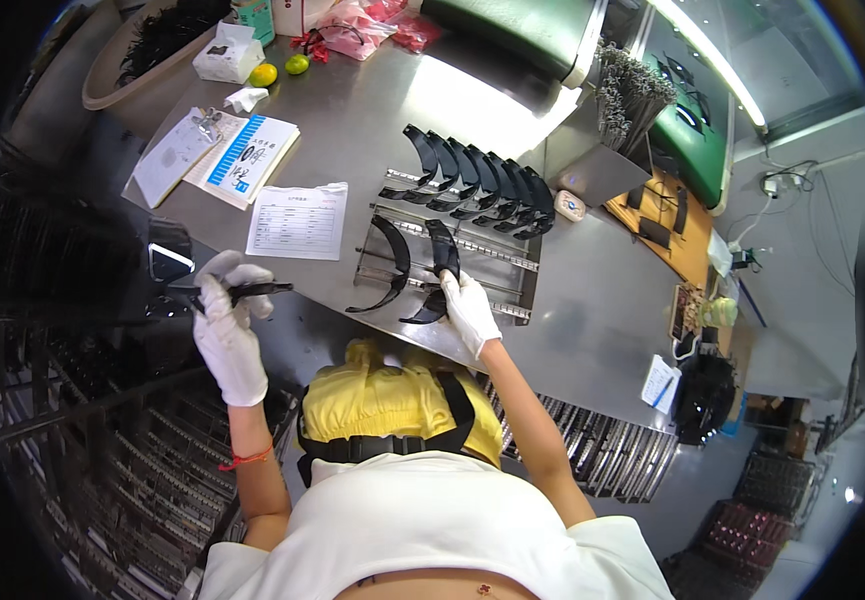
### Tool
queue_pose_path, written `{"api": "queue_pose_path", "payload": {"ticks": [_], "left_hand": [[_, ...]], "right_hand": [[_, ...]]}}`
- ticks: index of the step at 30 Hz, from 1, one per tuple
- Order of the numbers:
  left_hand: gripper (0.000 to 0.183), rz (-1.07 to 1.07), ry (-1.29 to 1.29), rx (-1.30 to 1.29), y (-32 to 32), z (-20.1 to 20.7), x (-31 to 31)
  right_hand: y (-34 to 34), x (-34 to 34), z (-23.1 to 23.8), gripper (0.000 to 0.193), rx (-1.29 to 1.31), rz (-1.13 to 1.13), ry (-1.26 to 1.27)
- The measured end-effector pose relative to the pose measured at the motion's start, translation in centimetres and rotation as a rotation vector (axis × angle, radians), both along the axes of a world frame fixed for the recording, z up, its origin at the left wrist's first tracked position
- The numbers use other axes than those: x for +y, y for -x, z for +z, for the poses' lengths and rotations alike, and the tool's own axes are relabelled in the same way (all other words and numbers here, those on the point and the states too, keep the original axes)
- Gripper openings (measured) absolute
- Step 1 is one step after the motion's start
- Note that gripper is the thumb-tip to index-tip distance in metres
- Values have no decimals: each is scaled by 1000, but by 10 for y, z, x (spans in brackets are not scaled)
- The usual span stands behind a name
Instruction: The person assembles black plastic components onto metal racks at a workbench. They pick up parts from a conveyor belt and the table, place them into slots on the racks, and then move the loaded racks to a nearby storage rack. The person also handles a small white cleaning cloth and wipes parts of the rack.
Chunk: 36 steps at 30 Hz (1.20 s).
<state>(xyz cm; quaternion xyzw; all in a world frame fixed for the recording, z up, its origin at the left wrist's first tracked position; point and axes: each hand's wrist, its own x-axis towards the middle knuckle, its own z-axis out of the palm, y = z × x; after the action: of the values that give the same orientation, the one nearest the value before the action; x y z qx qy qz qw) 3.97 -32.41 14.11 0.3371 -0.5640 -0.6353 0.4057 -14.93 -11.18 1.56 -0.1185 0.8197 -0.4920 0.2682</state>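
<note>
White gloves cover both of my hands. My left hand [227, 335], off the table's front edge, is closed on a dark piece [262, 289], seen nearly edge-on; its full shape is hidden by the fingers. My right hand [469, 312] reaches to the front of a metal rack [492, 262], its fingers closed on the lower part of a curved black piece [442, 245]. Just left of it a similar curved black strip [392, 262] stands on the rack. Behind them, several more curved black pieces [472, 180] stand in a slanting row.
Left on the metal table lie a printed sheet [297, 222], a notebook [252, 160] and a clipboard [174, 160]. A metal bin of thin rods [602, 170] stands right of the rack, near a small round-cornered container [569, 206]. More racks [602, 450] sit below the table.
</note>
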Motion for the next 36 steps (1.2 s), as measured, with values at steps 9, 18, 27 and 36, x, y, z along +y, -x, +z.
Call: {"api": "queue_pose_path", "payload": {"ticks": [9,18,27,36], "left_hand": [[35,-275,-86,-144,-1,-5,-2],[24,-841,1277,-454,51,-9,45],[26,-537,-1014,-138,57,-37,25],[42,426,476,55,-15,40,10]], "right_hand": [[5,-28,15,53,60,187,-335],[5,-9,139,46,-289,184,-45],[43,27,59,29,141,74,-235],[31,-11,0,31,728,327,-502]]}}
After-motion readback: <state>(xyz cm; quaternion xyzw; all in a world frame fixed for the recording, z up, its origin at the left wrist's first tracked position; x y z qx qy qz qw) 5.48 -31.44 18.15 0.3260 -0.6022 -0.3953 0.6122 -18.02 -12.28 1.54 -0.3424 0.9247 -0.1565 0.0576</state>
